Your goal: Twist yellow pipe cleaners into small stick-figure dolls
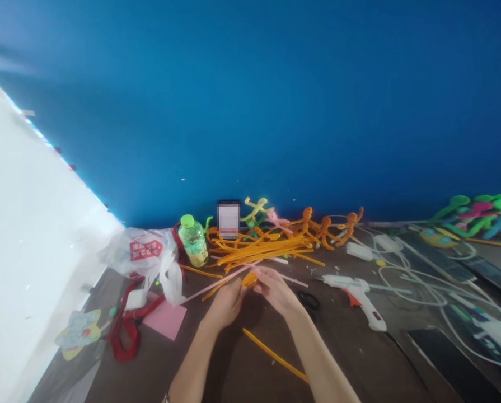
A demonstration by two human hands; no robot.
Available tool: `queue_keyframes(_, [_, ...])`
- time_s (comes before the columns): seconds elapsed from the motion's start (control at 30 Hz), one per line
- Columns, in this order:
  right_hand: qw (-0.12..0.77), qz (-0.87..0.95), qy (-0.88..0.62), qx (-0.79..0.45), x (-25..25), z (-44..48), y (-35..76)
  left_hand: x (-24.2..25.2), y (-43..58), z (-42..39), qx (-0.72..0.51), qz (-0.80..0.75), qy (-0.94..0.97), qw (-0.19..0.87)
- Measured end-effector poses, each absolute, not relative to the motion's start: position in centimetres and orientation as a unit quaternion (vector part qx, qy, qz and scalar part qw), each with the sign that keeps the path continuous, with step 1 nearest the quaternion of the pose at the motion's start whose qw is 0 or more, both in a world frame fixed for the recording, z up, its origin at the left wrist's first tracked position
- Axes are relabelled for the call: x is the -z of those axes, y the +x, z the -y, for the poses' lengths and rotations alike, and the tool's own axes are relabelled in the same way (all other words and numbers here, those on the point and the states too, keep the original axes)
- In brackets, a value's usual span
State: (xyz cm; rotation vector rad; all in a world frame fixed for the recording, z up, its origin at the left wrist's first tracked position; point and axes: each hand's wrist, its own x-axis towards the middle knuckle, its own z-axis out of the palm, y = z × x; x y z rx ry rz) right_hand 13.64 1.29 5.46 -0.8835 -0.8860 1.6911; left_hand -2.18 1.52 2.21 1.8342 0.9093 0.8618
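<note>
Both hands meet over the middle of the table around a small coiled orange pipe cleaner (249, 279). My left hand (228, 299) pinches it from the left, and the fingers of my right hand (274, 288) close on its right side. Just beyond lies a pile of straight orange pipe cleaners (267, 249). Pale pink pipe cleaners (216, 284) stretch out beside the hands. A single orange pipe cleaner (275, 355) rests on the table between my forearms. Dark-handled scissors (309, 300) lie partly behind my right wrist.
A white glue gun (361, 296) lies right, among white cables. Left are a green-capped bottle (193, 240), a plastic bag (141, 252), red-handled scissors (124, 336) and pink paper (168, 318). Pipe-cleaner figures (326, 228) stand along the blue wall. A dark phone-like slab (452, 358) lies front right.
</note>
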Motion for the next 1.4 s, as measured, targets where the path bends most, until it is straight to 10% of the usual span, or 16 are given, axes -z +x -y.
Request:
queue_keyframes(0.53, [0.522,0.358,-0.371,-0.68,-6.5,-0.8,12.2,-2.1,-2.0,-1.4,-0.338,-0.375,0.748,0.432])
queue_keyframes(0.83, [0.59,0.419,-0.515,-0.458,-7.5,-0.3,10.7,-1.9,-2.2,-1.4,-0.321,-0.501,0.728,0.339])
queue_keyframes(1.4, [0.601,0.351,-0.398,-0.598,-6.0,-0.2,9.7,-3.8,-2.0,-0.9,-0.352,-0.459,0.738,0.348])
